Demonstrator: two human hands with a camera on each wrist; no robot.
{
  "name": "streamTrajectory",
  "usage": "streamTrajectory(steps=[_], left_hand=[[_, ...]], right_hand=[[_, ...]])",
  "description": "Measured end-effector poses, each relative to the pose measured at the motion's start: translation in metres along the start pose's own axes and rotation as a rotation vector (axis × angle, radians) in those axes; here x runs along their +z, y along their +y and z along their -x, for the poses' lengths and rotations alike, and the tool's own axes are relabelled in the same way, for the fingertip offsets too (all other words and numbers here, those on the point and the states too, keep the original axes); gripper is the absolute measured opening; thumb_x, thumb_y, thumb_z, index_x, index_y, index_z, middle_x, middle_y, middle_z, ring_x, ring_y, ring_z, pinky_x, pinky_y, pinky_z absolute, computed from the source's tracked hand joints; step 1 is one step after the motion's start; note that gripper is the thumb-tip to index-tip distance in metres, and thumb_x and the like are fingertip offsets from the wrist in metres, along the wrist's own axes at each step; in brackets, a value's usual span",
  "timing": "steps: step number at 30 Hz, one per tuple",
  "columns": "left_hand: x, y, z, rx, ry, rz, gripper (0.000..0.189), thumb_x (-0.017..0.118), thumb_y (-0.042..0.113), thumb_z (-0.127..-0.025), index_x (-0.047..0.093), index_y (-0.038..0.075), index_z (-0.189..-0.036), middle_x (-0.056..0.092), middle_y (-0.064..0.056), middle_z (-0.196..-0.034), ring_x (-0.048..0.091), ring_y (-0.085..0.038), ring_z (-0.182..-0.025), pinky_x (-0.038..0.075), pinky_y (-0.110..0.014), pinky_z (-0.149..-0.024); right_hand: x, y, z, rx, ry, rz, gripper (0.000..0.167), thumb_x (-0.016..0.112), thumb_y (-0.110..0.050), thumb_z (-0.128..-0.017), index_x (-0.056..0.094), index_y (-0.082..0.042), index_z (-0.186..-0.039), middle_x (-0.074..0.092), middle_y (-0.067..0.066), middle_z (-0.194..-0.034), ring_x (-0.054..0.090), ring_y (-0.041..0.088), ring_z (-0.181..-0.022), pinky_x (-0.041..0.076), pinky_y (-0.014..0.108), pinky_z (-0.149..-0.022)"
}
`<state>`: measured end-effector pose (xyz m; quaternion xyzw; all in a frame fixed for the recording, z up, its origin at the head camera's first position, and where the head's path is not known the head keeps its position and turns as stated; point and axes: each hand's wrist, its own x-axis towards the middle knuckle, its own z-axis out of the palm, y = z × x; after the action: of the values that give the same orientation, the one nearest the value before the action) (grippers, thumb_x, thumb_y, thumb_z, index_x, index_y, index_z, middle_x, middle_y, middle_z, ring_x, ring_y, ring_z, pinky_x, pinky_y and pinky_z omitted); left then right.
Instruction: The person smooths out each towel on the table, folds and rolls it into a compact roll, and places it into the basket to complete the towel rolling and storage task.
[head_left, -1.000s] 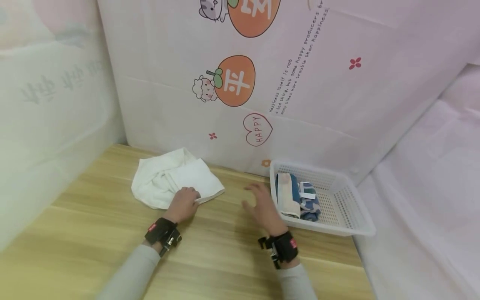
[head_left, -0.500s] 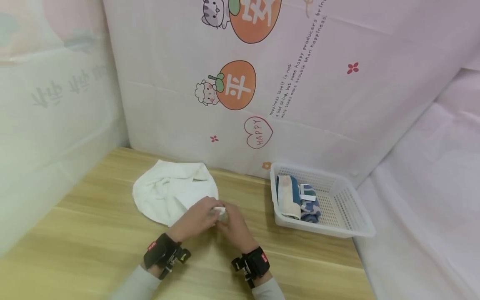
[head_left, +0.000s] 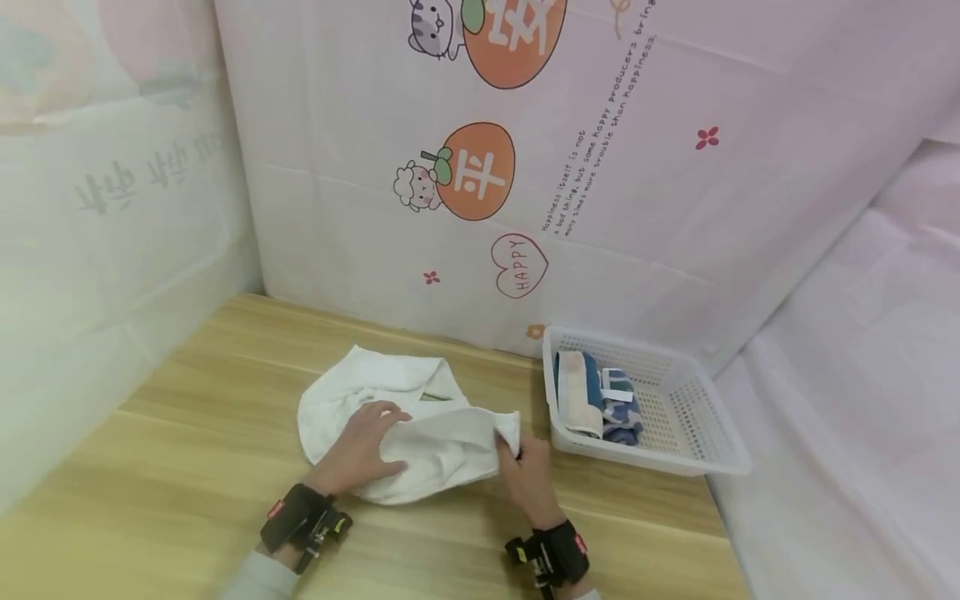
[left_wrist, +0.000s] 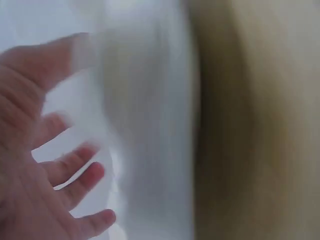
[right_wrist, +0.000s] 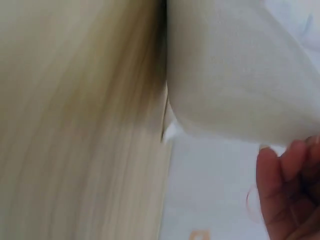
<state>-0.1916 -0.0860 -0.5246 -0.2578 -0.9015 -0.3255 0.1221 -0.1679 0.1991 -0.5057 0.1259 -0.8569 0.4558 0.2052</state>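
Observation:
A white towel (head_left: pixel 442 442) lies crumpled on the wooden table, its right part lifted and drawn toward the right. My right hand (head_left: pixel 528 475) pinches its right corner between thumb and curled fingers. In the right wrist view the cloth (right_wrist: pixel 235 70) hangs as a sheet from the fingers of that hand (right_wrist: pixel 290 185). My left hand (head_left: pixel 362 450) is over the towel's left part, thumb and fingers spread apart. The left wrist view shows those fingers (left_wrist: pixel 82 182) loosely extended beside the blurred white cloth (left_wrist: pixel 150 130), gripping none of it.
At the right stands a white plastic basket (head_left: pixel 693 417) against the back. Inside it are a rolled cream-and-blue towel (head_left: pixel 579 396) and a blue patterned cloth bundle (head_left: pixel 621 412) with a white label. Printed white sheets (head_left: pixel 345 192) wall the wooden table (head_left: pixel 187 433) at back and sides.
The right hand came left from beside the basket, met the left hand at the towel's edge, then pulled the corner rightward. The left hand let go and moved left; the towel spread to the right.

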Motion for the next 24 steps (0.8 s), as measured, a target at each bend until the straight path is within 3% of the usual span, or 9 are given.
streamTrajectory(steps=[2,6,8,11,14,16,19,22,24], left_hand=[[0.000,-0.006,0.005,-0.016,-0.017,-0.017,0.061,0.089,0.025,-0.072,0.066,0.004,-0.124,0.061,-0.016,-0.126,0.053,-0.039,-0.125,0.040,-0.056,-0.111],[0.002,-0.009,0.012,-0.040,-0.056,-0.026,0.050,0.087,0.026,-0.075,0.069,0.004,-0.116,0.063,-0.014,-0.121,0.055,-0.037,-0.120,0.043,-0.053,-0.108],[0.003,-0.009,0.012,-0.054,-0.063,-0.033,0.042,0.087,0.027,-0.074,0.072,0.007,-0.108,0.066,-0.010,-0.111,0.056,-0.033,-0.112,0.045,-0.051,-0.103],[0.005,-0.002,0.010,-0.079,-0.076,-0.045,0.021,0.085,0.023,-0.076,0.072,0.011,-0.088,0.064,-0.001,-0.086,0.054,-0.030,-0.098,0.042,-0.052,-0.097],[0.008,0.009,0.004,-0.112,-0.078,-0.058,0.016,0.077,0.018,-0.084,0.063,0.015,-0.075,0.053,0.004,-0.070,0.050,-0.030,-0.093,0.034,-0.059,-0.099],[0.006,0.019,-0.002,-0.158,-0.055,-0.056,0.020,0.070,0.018,-0.089,0.058,0.018,-0.073,0.049,0.005,-0.069,0.048,-0.029,-0.094,0.028,-0.061,-0.099],[0.000,0.042,-0.017,-0.202,0.049,-0.005,0.018,0.067,0.021,-0.093,0.059,0.018,-0.077,0.055,0.005,-0.072,0.050,-0.026,-0.092,0.033,-0.055,-0.094],[-0.008,0.072,-0.034,-0.153,0.090,0.120,0.012,0.064,0.021,-0.096,0.065,0.014,-0.087,0.065,0.001,-0.079,0.056,-0.020,-0.081,0.045,-0.042,-0.082],[-0.008,0.091,-0.042,-0.065,0.050,0.212,0.011,0.060,0.020,-0.100,0.066,0.011,-0.097,0.068,-0.001,-0.083,0.058,-0.014,-0.073,0.050,-0.033,-0.070]], right_hand=[[-0.014,0.008,0.004,0.017,0.025,0.055,0.043,0.068,-0.012,-0.096,0.046,-0.016,-0.058,0.041,-0.009,-0.057,0.039,0.003,-0.050,0.030,0.020,-0.047],[-0.036,0.026,0.018,0.126,-0.046,0.191,0.043,0.072,-0.014,-0.092,0.046,-0.014,-0.058,0.040,-0.008,-0.054,0.037,0.004,-0.047,0.030,0.021,-0.046],[-0.043,0.035,0.025,0.164,-0.104,0.260,0.035,0.074,-0.014,-0.091,0.053,-0.012,-0.063,0.045,-0.007,-0.056,0.041,0.005,-0.050,0.034,0.021,-0.047],[-0.049,0.045,0.033,0.134,-0.174,0.330,0.012,0.080,-0.009,-0.084,0.068,-0.005,-0.084,0.062,-0.001,-0.074,0.056,0.009,-0.065,0.047,0.024,-0.058],[-0.053,0.043,0.036,0.075,-0.210,0.373,0.038,0.085,-0.006,-0.078,0.070,0.000,-0.112,0.068,0.008,-0.100,0.062,0.018,-0.086,0.054,0.033,-0.074],[-0.054,0.034,0.035,0.041,-0.212,0.378,0.055,0.086,-0.006,-0.076,0.065,0.002,-0.126,0.064,0.015,-0.115,0.062,0.026,-0.101,0.054,0.042,-0.086],[-0.053,0.008,0.029,-0.013,-0.196,0.357,0.073,0.088,-0.010,-0.076,0.054,0.000,-0.140,0.055,0.021,-0.130,0.054,0.035,-0.118,0.051,0.051,-0.096],[-0.047,-0.021,0.019,-0.116,-0.193,0.293,0.092,0.090,-0.010,-0.074,0.041,-0.001,-0.151,0.045,0.024,-0.144,0.043,0.039,-0.132,0.047,0.057,-0.103],[-0.040,-0.038,0.012,-0.192,-0.214,0.250,0.103,0.091,-0.011,-0.073,0.031,-0.003,-0.156,0.037,0.022,-0.154,0.035,0.039,-0.142,0.043,0.058,-0.109]])
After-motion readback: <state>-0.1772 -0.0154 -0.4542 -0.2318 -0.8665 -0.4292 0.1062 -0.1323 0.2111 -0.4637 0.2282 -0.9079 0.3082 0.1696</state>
